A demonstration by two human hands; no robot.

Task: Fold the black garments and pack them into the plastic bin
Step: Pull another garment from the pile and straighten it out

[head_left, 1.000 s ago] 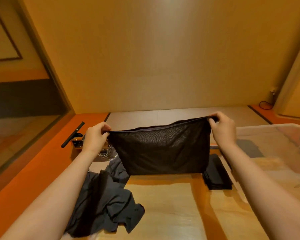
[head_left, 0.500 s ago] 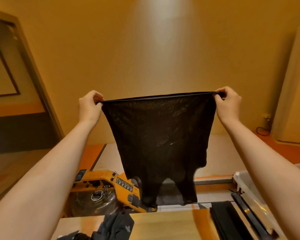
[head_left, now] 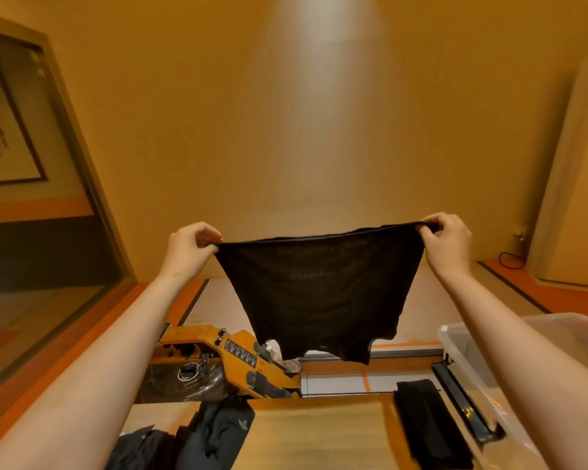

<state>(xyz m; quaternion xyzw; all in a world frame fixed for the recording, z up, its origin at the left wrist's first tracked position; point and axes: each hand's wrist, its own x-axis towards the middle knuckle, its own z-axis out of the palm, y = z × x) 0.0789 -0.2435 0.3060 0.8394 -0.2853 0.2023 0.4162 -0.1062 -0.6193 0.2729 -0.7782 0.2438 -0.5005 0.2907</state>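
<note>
1. Above the wooden table (head_left: 319, 435), a sheer black garment (head_left: 319, 293) hangs in the air, spread wide, its ragged lower edge clear of the surface.
2. The left hand (head_left: 190, 247) pinches one top corner between thumb and curled fingers. The right hand (head_left: 447, 242) pinches the other corner the same way. The two are well apart, so the top hem runs taut, with the right corner a little higher.
3. The step in hand looks like squaring the piece before folding.
   - Keep both pinches at the very corners and level the hem.
   - Let the cloth hang until it settles.
   - Lower it onto the bare wood so the bottom edge lands first and the rest lies flat behind it.
4. Such thin cloth will probably cling and twist, so a slow lowering suits it better than a flick.
5. A crumpled pile of dark garments (head_left: 214, 432) lies on the near left of the table. A folded black piece (head_left: 425, 425) lies at the right, near the clear plastic bin (head_left: 462, 354).
6. Beyond the table stands a yellow machine (head_left: 218, 347) with a round gauge. Behind it rises a plain yellowish wall, with a framed picture (head_left: 0, 130) at the left and a dark cable (head_left: 510, 259) low at the right.
</note>
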